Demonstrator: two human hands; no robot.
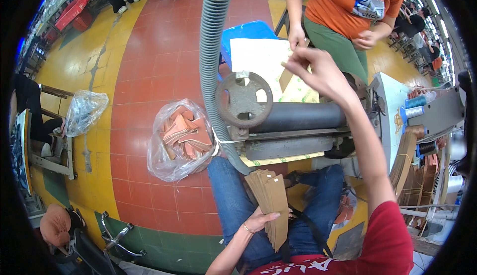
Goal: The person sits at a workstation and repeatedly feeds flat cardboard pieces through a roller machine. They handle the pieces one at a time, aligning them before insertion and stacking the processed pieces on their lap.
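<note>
My left hand (259, 220) is closed round a fanned stack of flat tan leather pieces (273, 195) above my lap; small white marks show near the top ends. Reaching across the machine, my right hand (318, 69) has bent fingers, with thumb and forefinger apart. Just below its fingertips, a tan strip (285, 79) stands out against the pale sheets (248, 51); no grip on it can be made out. A co-worker's hand (297, 37) is close beyond my fingers. Between my knees and those sheets sits the machine's dark roller (300, 115), with a round handwheel (245, 99) at its left.
A ribbed grey hose (212, 51) runs down left of the handwheel. On the floor, a clear bag (161, 163) holds several pinkish pieces. A blue tub (251, 29) stands behind the sheets. Thread spools (415, 112) and hanging tan pieces (403, 163) are at my right.
</note>
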